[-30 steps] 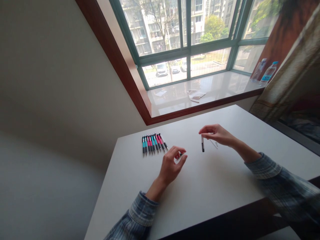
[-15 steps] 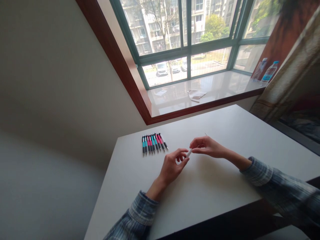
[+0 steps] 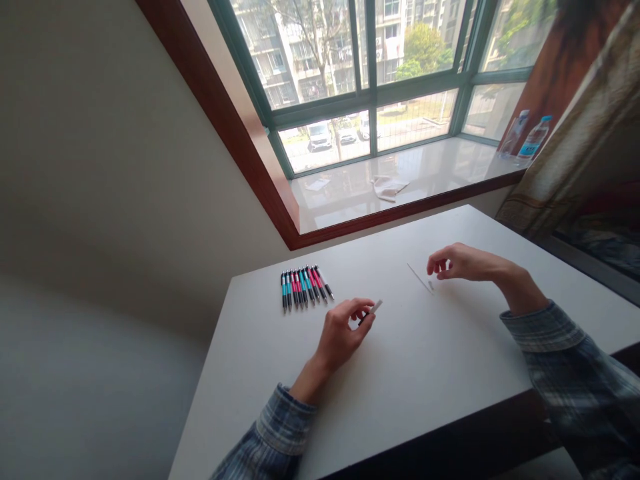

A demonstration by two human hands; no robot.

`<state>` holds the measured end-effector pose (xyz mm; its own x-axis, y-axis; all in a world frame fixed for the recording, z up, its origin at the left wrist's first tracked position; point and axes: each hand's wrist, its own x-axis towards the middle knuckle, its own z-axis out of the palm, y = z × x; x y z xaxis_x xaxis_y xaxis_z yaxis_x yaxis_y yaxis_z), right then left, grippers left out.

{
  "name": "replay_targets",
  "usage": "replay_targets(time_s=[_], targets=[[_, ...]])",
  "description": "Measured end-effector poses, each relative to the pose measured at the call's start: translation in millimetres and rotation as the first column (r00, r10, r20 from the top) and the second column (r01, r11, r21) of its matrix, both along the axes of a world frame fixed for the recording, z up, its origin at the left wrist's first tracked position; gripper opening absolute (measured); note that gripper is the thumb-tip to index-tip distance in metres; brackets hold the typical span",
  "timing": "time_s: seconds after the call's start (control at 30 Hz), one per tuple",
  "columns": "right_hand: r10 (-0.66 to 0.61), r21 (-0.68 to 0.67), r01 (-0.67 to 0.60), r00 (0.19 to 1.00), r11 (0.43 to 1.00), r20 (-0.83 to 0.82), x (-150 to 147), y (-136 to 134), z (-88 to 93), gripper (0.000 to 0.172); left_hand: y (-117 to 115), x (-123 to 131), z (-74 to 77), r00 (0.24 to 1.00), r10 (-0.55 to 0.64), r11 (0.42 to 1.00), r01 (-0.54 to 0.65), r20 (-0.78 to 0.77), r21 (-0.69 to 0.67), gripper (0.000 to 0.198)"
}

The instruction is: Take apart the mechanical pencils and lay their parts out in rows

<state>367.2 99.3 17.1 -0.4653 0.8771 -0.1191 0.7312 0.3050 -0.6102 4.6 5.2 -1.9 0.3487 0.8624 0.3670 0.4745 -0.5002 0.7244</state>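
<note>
My left hand (image 3: 345, 331) is closed in a pinch on a white pen barrel (image 3: 376, 307) with a black lower end; its fingers cover the middle of the barrel. To the right, my right hand (image 3: 463, 262) hovers over the table with loosely bent fingers, and nothing shows in them. Just below its fingertips is a small whitish piece (image 3: 431, 285), too small to name. A thin pen refill (image 3: 419, 277) lies slanted on the table, left of that hand. Several pens (image 3: 303, 287), turquoise, pink and one white, lie side by side beyond my left hand.
The white table (image 3: 400, 387) stands against the wall below a window sill (image 3: 345, 207). On the sill are a crumpled wrapper (image 3: 389, 187), a flat paper (image 3: 318, 185) and a plastic bottle (image 3: 534, 140) beside another clear container. A curtain (image 3: 565, 127) hangs at the right.
My right hand has left the pen barrel and moved right, over by the refill. The refill and the small piece now show. My left hand still holds the barrel in much the same place.
</note>
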Motion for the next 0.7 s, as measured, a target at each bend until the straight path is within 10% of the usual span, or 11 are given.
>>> replay_targets(time_s=[0.7], targets=[[-0.080,0.081,0.083,0.996,0.993,-0.035,-10,-1,-4.9,0.022,-4,2,7.9,1.000,-0.009,1.000,0.009,-0.005,-0.013,0.015]])
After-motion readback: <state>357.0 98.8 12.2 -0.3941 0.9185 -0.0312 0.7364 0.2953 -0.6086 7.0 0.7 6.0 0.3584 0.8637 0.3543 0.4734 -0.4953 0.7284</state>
